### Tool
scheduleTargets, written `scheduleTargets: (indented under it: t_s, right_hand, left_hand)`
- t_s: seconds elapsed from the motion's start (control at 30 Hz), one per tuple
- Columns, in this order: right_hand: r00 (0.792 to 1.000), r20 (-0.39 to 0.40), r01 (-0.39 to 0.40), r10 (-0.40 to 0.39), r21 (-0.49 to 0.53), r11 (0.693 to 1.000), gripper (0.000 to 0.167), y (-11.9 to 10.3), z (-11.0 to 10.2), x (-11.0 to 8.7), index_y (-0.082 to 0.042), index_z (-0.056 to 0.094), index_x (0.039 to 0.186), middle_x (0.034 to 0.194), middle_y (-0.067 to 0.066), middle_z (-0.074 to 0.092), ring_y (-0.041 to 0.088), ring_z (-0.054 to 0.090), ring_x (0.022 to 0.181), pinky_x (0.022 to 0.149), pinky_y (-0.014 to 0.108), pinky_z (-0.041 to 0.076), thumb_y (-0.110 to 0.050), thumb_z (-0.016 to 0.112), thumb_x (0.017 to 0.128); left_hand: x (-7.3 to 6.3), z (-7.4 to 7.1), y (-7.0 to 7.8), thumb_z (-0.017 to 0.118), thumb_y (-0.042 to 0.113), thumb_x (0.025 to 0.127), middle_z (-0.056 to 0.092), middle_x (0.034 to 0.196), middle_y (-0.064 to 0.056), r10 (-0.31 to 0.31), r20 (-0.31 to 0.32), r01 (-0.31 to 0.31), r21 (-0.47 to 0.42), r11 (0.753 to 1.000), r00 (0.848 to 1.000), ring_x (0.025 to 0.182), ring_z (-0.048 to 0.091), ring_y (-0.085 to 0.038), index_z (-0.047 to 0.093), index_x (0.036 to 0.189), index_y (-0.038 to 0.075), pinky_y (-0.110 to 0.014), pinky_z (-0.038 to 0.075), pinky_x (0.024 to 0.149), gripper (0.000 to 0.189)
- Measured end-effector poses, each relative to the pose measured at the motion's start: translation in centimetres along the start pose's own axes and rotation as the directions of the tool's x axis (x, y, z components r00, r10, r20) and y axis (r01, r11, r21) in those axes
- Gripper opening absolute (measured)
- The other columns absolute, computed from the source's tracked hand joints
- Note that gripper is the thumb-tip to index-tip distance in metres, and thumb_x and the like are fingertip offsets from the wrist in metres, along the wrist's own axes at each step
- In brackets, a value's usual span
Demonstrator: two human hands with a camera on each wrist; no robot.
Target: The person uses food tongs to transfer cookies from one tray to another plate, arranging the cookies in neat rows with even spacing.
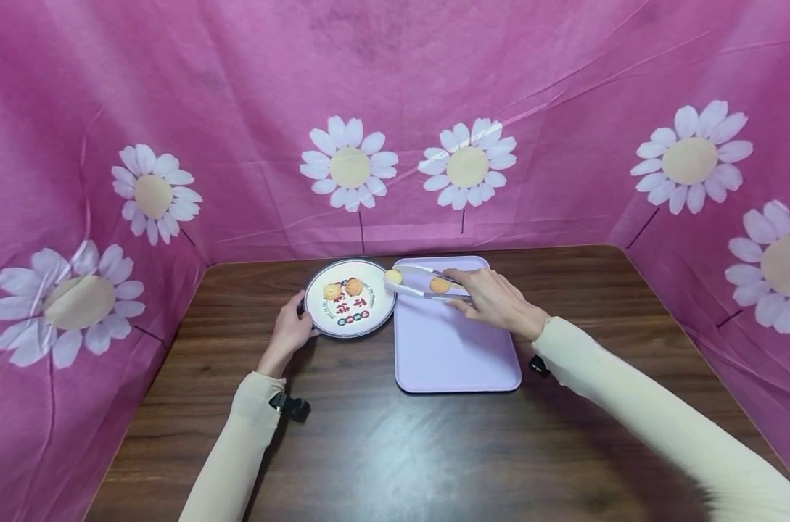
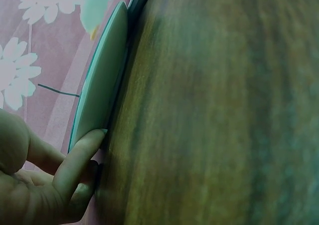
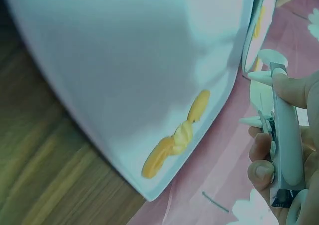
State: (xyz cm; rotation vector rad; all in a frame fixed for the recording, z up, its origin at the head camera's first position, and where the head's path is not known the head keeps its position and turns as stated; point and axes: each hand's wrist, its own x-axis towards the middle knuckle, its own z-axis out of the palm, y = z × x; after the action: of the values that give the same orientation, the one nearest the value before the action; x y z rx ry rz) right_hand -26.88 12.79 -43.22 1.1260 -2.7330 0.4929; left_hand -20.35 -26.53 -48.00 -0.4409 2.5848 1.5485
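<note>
My left hand [image 1: 293, 325] holds the left rim of a round white plate [image 1: 318, 308] with a dark edge, printed with red characters. In the left wrist view its fingers [image 2: 79, 160] bend against the plate's rim. Two golden swirled cookies [image 1: 353, 288] lie on the plate. My right hand [image 1: 498, 299] grips a pair of tongs [image 1: 416, 293] with pale tips, also in the right wrist view. Between the tongs' tips is a pale yellow cookie [image 1: 394, 277], over the plate's right rim. Beneath the tongs, an orange cookie [image 1: 439, 285] lies on the lilac tray [image 1: 456, 348].
Along the tray's far edge, the right wrist view shows three cookies [image 3: 182, 136] in a row. Plate and tray sit side by side on a dark wooden table [image 1: 342, 420]. A pink cloth [image 1: 395, 65] printed with daisies hangs behind and at both sides.
</note>
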Motion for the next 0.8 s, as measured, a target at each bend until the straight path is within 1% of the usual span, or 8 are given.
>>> scheduleTargets:
  t_s: [0.17, 0.3, 0.33, 0.4, 0.5, 0.57, 0.67, 0.8]
  right_hand:
    - [0.999, 0.033, 0.026, -0.025, -0.021, 0.999, 0.047, -0.8, 0.9, 1.4, -0.009, 0.064, 0.136, 0.105, 0.012, 0.078, 0.019, 0.06, 0.072, 0.063, 0.045, 0.063, -0.028, 0.076, 0.094]
    - [0.999, 0.046, 0.028, -0.027, -0.024, 0.999, 0.047, -1.3, 1.5, 2.1, -0.01, 0.065, 0.136, 0.104, 0.012, 0.079, 0.021, 0.065, 0.073, 0.06, 0.045, 0.062, -0.027, 0.076, 0.094]
    - [0.998, 0.047, 0.029, -0.027, -0.027, 0.999, 0.047, -1.4, 1.6, 2.3, -0.01, 0.065, 0.136, 0.102, 0.01, 0.078, 0.021, 0.065, 0.073, 0.059, 0.045, 0.062, -0.027, 0.076, 0.094]
    - [0.998, 0.047, 0.03, -0.028, -0.034, 0.999, 0.047, -1.5, 1.7, 2.7, -0.01, 0.065, 0.136, 0.092, 0.007, 0.075, 0.02, 0.064, 0.07, 0.055, 0.042, 0.06, -0.026, 0.077, 0.093]
    - [0.998, 0.045, 0.033, -0.031, -0.044, 0.998, 0.046, -1.7, 1.7, 3.3, -0.01, 0.065, 0.135, 0.078, 0.001, 0.065, 0.017, 0.058, 0.066, 0.05, 0.038, 0.056, -0.026, 0.077, 0.093]
    - [0.998, 0.049, 0.041, -0.038, -0.049, 0.998, 0.046, -1.9, 1.7, 3.6, -0.01, 0.065, 0.135, 0.073, -0.002, 0.06, 0.016, 0.056, 0.064, 0.049, 0.038, 0.054, -0.026, 0.077, 0.093]
    - [0.997, 0.057, 0.053, -0.049, -0.054, 0.997, 0.046, -2.1, 1.6, 4.1, -0.01, 0.065, 0.135, 0.072, -0.002, 0.061, 0.016, 0.058, 0.066, 0.052, 0.041, 0.057, -0.025, 0.077, 0.093]
    - [0.996, 0.071, 0.06, -0.054, -0.079, 0.995, 0.044, -2.5, 1.8, 4.5, -0.009, 0.064, 0.132, 0.078, 0.002, 0.067, 0.019, 0.061, 0.067, 0.057, 0.046, 0.06, -0.025, 0.077, 0.093]
  left_hand:
    - [0.0, 0.1, 0.0, 0.039, 0.002, 0.105, 0.034, 0.162, -0.032, -0.003, -0.001, 0.003, -0.008, 1.0, 1.0, 0.071, 0.065, -0.008, 0.021, 0.166, 0.005, -0.02, 0.066, 0.068, 0.064]
    - [-0.1, 0.0, 0.1, 0.038, 0.002, 0.105, 0.033, 0.162, -0.033, -0.004, 0.0, 0.004, -0.014, 1.0, 1.0, 0.07, 0.064, -0.008, 0.021, 0.166, 0.004, -0.02, 0.066, 0.068, 0.064]
    - [-0.1, 0.0, 0.1, 0.038, 0.002, 0.105, 0.033, 0.162, -0.033, -0.003, -0.002, 0.002, -0.011, 1.0, 1.0, 0.069, 0.064, -0.007, 0.021, 0.166, 0.004, -0.019, 0.065, 0.068, 0.064]
    - [0.0, -0.1, 0.2, 0.038, 0.002, 0.105, 0.034, 0.162, -0.033, 0.005, -0.007, -0.005, -0.007, 1.0, 1.0, 0.068, 0.063, -0.006, 0.021, 0.166, 0.004, -0.018, 0.065, 0.067, 0.063]
    - [0.0, -0.2, 0.3, 0.038, 0.003, 0.105, 0.035, 0.161, -0.033, 0.016, -0.013, -0.016, -0.001, 1.0, 1.0, 0.067, 0.063, -0.004, 0.022, 0.166, 0.003, -0.017, 0.064, 0.066, 0.063]
    - [0.0, -0.3, 0.3, 0.038, 0.003, 0.106, 0.035, 0.161, -0.032, 0.017, -0.014, -0.017, 0.004, 1.0, 1.0, 0.067, 0.063, -0.004, 0.022, 0.166, 0.003, -0.017, 0.064, 0.066, 0.062]
    - [0.0, -0.3, 0.2, 0.038, 0.004, 0.106, 0.035, 0.162, -0.032, 0.012, -0.011, -0.012, 0.009, 1.0, 1.0, 0.067, 0.063, -0.004, 0.021, 0.166, 0.004, -0.017, 0.064, 0.067, 0.062]
    - [0.0, -0.1, 0.1, 0.038, 0.003, 0.106, 0.035, 0.161, -0.033, 0.011, -0.001, -0.011, 0.0, 1.0, 1.0, 0.069, 0.064, -0.006, 0.021, 0.166, 0.004, -0.02, 0.066, 0.07, 0.062]
